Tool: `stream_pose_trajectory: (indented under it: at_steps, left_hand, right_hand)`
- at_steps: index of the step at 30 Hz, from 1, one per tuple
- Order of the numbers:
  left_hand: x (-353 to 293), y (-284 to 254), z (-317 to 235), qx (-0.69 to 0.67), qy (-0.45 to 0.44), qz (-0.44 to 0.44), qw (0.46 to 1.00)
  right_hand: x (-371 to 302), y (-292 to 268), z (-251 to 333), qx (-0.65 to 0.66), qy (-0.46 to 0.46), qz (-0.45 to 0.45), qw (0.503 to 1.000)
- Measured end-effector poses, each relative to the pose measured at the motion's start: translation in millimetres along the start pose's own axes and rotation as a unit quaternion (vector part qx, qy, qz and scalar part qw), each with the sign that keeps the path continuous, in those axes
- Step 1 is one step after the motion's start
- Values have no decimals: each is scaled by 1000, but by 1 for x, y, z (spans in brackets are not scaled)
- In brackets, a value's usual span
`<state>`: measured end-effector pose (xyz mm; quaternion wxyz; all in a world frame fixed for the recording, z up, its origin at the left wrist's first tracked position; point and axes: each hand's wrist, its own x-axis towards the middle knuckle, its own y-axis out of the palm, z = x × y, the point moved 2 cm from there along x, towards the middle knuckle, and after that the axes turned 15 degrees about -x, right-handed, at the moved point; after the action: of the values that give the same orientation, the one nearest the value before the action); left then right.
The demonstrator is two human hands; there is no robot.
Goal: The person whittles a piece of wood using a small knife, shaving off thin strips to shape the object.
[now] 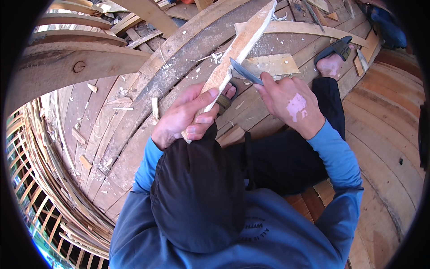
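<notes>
My left hand is wrapped round the lower end of a long, rough piece of wood. The piece slants up and away to the right, with a brownish face and a pale, whittled edge. In my right hand is a knife with a dark grey blade. Its blade points up and left, and the tip meets the piece's right edge a little above my left hand. The knife's handle is hidden inside my right fist.
Curved planks strewn with shavings and offcuts form the floor. Thick curved timbers stand at the left, above a slatted lattice. A pale board lies beyond the knife. My sandalled foot rests at the right.
</notes>
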<state>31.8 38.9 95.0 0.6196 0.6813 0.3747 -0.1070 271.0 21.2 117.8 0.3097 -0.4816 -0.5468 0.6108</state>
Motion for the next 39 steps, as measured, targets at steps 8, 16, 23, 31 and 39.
stream_pose_trajectory:
  at_steps: [8, 16, 23, 31, 39]
  left_hand:
    - [-1, 1, -1, 28, -1, 15, 999]
    - [-1, -2, 0, 11, -15, 2, 1000]
    - [1, -3, 2, 11, -20, -12, 1000]
    - [-2, 3, -3, 71, -54, 19, 996]
    - [0, -3, 0, -5, -45, 7, 999]
  right_hand:
    - [7, 9, -12, 77, -66, 7, 995]
    - [11, 24, -21, 168, -123, 16, 978]
    - [12, -1, -21, -6, -63, -6, 998]
    - [1, 9, -28, 96, -102, 17, 990]
    - [13, 11, -34, 186, -124, 91, 970]
